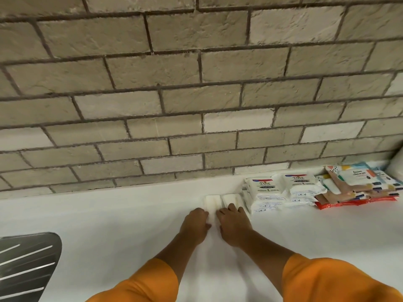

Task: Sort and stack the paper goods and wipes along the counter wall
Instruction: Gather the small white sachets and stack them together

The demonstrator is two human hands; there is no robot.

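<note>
Two small white tissue packs lie side by side on the white counter near the brick wall, the left pack and the right pack. My left hand grips the near end of the left pack with curled fingers. My right hand rests its curled fingers on the near end of the right pack. Just right of them stand two stacks of white Dove wipes, and a pile of colourful wipe packs sits further right against the wall.
A grey brick wall rises behind the counter. A dark ribbed metal surface, a sink drainer by its look, sits at the lower left. A white object pokes in at the far right edge.
</note>
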